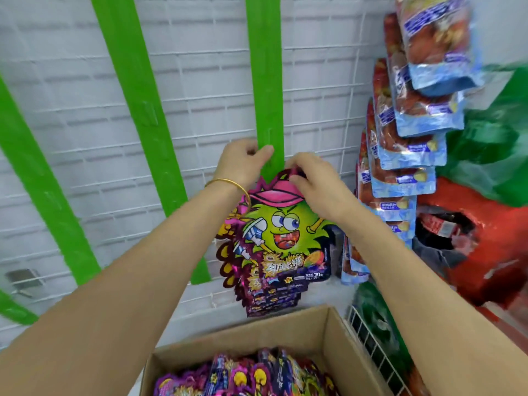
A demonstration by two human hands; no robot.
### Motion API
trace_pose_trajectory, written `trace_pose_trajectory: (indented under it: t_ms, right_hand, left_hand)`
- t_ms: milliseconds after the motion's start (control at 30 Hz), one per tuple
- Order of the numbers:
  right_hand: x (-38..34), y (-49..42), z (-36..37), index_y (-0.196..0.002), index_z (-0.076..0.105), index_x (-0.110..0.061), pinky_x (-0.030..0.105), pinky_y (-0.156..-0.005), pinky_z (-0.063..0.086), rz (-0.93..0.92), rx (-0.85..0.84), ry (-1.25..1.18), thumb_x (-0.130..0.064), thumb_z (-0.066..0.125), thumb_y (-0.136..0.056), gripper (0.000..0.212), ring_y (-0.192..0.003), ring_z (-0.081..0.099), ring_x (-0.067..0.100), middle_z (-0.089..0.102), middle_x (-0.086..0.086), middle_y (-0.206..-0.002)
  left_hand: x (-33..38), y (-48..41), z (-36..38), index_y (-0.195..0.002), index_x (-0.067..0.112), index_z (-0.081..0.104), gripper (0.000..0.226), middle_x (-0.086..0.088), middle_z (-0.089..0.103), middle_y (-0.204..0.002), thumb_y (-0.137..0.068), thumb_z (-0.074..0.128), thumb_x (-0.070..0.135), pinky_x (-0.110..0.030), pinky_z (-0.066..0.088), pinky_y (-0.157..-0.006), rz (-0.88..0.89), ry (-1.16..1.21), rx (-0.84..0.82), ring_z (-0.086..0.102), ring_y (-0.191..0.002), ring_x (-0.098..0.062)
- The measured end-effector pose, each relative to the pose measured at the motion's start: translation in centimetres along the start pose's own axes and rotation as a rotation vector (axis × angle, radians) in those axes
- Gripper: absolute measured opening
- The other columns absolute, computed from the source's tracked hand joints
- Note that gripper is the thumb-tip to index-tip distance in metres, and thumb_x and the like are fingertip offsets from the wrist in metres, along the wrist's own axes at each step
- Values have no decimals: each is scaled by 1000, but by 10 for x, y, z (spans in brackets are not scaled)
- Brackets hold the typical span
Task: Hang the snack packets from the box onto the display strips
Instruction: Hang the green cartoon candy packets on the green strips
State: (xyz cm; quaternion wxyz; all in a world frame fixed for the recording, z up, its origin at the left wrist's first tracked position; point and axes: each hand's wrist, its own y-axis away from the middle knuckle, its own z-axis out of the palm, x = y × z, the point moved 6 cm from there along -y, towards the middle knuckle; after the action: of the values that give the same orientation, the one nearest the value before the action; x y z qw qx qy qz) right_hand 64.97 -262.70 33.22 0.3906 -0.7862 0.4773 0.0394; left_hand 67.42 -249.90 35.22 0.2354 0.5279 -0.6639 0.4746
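A: What is the left hand (243, 162) doing up there?
B: It is pinching the green display strip (264, 81) between thumb and curled fingers, steadying it right above the packet. The right hand (313, 184) is gripping the top edge of the snack packet (283, 227), fingers curled over the printed pink cap, holding it against the strip.
A: How is this step going to go well?
B: I am guessing the hang hole (hidden under the fingers) is needing to meet one of the strip's small tabs. So pulling the strip taut while sliding the packet on squarely is looking like the way. The strip is appearing thin and bendy, a flat plastic band lying over the white wire grid (185, 115).
A: And the packet?
B: Glossy foil, flat, die-cut with a spiky outline; probably slippery. More hung packets (258, 298) are overlapping below it, and boxed packets (257, 372) are lying in the open cardboard box (328, 315) underneath, its walls matte and stiff.
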Motion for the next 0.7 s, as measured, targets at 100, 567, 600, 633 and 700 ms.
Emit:
trace_pose_trajectory:
  t_ms: [100,567,600,633,700]
  right_hand:
    - [-6,-11,-6,-99,56,4,23,-75,30,-20,110,-33,3,52,-86,14,-95,51,28,57,17,-99]
    - [-17,-23,-8,-93,57,-2,40,-82,42,-83,282,56,0,56,-84,10,-95,52,32,54,15,-97]
    - [-15,-23,-7,-94,57,-1,40,-82,41,-72,274,55,-1,56,-84,10,-95,51,32,55,15,-97]
    - [-14,-21,-5,-94,57,-1,39,-82,41,-63,263,55,-1,56,-84,10,-95,51,31,55,15,-97]
    - [-12,-18,-3,-95,56,-1,37,-81,40,-53,248,52,-2,57,-85,10,-95,51,30,54,15,-98]
  left_hand:
    - [4,1,-1,-63,8,52,32,-11,40,-60,-88,56,27,-29,26,-50,8,-8,-1,33,-53,-15]
    - [9,-5,-5,-54,16,46,36,-4,46,-57,-88,56,26,-20,28,-44,-75,16,-20,36,-50,-13]
    - [7,-5,-5,-55,16,48,35,-4,47,-58,-88,56,26,-19,29,-43,-85,34,-20,37,-50,-12]
    - [6,-5,-5,-59,17,51,31,-2,48,-59,-88,57,26,-16,30,-42,-91,52,-22,39,-51,-11]
    - [6,-3,-4,-75,16,61,18,4,51,-63,-89,56,28,-10,34,-44,-93,95,-27,43,-55,-6]
